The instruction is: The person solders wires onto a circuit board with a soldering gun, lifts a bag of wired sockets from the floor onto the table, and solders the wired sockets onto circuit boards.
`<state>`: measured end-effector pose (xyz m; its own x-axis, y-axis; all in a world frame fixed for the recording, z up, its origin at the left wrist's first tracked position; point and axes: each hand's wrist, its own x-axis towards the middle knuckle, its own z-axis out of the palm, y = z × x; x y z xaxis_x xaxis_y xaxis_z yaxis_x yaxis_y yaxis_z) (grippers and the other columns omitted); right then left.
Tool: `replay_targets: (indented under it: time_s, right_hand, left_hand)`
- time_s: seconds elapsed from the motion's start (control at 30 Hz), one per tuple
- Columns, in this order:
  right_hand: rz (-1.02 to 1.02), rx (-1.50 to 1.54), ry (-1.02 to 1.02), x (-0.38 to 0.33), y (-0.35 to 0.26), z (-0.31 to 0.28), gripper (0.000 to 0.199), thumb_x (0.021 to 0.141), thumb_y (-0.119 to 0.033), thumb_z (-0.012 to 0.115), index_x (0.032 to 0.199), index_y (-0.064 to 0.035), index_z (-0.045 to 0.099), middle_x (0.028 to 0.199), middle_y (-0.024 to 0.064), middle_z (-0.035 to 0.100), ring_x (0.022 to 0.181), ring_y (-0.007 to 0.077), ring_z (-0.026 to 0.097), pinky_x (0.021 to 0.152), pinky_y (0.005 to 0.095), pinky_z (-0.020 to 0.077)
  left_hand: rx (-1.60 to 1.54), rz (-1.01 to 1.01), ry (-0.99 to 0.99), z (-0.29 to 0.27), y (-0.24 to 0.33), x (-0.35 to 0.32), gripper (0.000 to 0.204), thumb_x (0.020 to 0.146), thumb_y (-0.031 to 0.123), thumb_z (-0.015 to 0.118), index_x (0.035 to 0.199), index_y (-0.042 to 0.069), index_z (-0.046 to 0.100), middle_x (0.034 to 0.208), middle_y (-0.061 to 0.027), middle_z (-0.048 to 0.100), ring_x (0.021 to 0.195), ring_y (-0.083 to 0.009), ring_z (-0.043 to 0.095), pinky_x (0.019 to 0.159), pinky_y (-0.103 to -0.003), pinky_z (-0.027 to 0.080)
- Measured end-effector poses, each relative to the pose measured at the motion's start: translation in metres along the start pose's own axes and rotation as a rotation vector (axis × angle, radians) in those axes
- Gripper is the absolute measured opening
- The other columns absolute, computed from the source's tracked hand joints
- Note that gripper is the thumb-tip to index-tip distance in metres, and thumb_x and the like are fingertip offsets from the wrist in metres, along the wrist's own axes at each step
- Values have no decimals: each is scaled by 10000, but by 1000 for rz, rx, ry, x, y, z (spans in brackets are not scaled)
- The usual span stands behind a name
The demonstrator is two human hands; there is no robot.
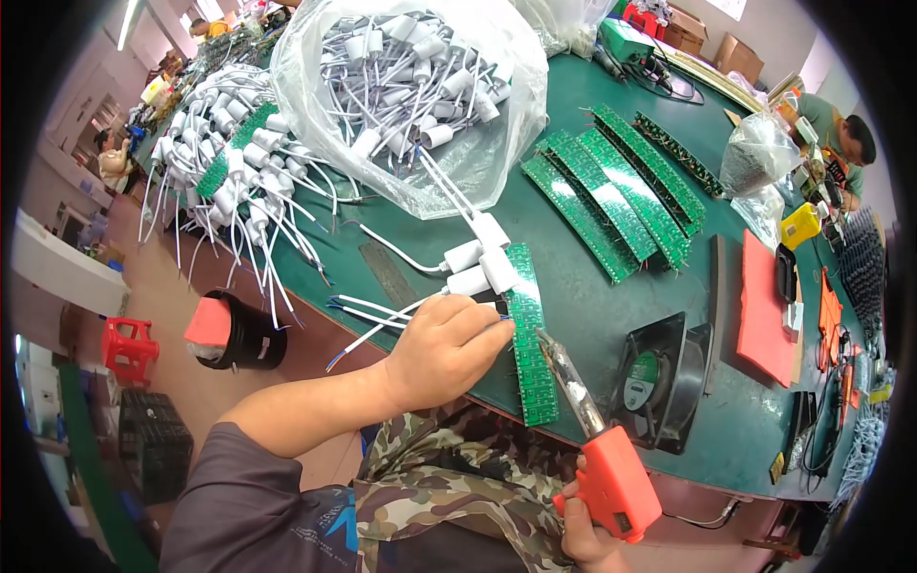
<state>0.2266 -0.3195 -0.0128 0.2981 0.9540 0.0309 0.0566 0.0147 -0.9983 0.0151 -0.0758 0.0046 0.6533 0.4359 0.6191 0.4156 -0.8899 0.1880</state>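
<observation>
A green circuit board strip (pixel 535 387) lies lengthwise near the table's front edge. My left hand (pixel 444 351) is closed in a pinch beside its left edge, on a thin wire whose blue end shows near the fingertips. Several white cylindrical caps (pixel 468 281) with wires lie around the strip's far end, and loose white wires (pixel 377 315) stick out left of the hand. My right hand (pixel 585 535) grips a red-handled soldering gun (pixel 619 482). Its metal tip points up and left, close to the strip's right edge; whether it touches is unclear.
A clear plastic bag (pixel 523 105) of white caps stands at the back, with a pile of wired caps (pixel 224 115) left of it. Curved green board strips (pixel 611 196) lie right of centre. A black fan (pixel 659 387) stands near the soldering gun. Another person (pixel 826 134) sits far right.
</observation>
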Motion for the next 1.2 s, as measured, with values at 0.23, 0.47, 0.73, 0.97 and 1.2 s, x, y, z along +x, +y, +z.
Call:
replay_targets:
  time_s: [0.23, 0.47, 0.73, 0.97, 1.2]
  right_hand:
    - [-80, -79, 16, -1, 9, -2, 468, 904, -102, 617, 1324, 83, 530, 983, 125, 644, 745, 166, 621, 662, 274, 555]
    - [9, -13, 14, -2, 7, -2, 458, 913, -90, 608, 1333, 76, 530, 1007, 129, 646, 752, 163, 615, 699, 282, 549]
    - [-126, -206, -149, 11, 4, -4, 455, 896, 9, 588, 1338, 98, 527, 977, 116, 658, 755, 151, 613, 673, 283, 512]
    - [-57, -246, -6, 20, -1, 9, 245, 709, -59, 727, 942, 13, 701, 760, 103, 677, 669, 284, 662, 645, 351, 536]
    - [-110, -199, -46, 23, 1, 6, 329, 791, 19, 651, 1118, 54, 629, 876, 117, 677, 696, 208, 640, 656, 312, 529]
  left_hand:
    - [11, 5, -4, 1, 1, 3, 248, 716, 45, 747, 940, 65, 642, 1020, -63, 620, 892, -254, 589, 762, -385, 435]
    - [8, 8, -26, 2, 0, 7, 218, 697, 38, 728, 893, 69, 639, 1016, -52, 610, 913, -247, 584, 779, -384, 428]
    - [65, 22, -74, 7, 4, 11, 188, 671, 50, 720, 837, 65, 632, 949, -33, 589, 899, -230, 573, 792, -380, 416]
    - [69, -12, -49, 12, 3, 13, 150, 679, 56, 709, 796, 56, 615, 930, -45, 586, 898, -244, 578, 837, -406, 432]
    - [65, 25, -88, 7, 3, 19, 147, 689, 46, 706, 807, 42, 619, 921, -54, 585, 932, -257, 594, 863, -408, 442]
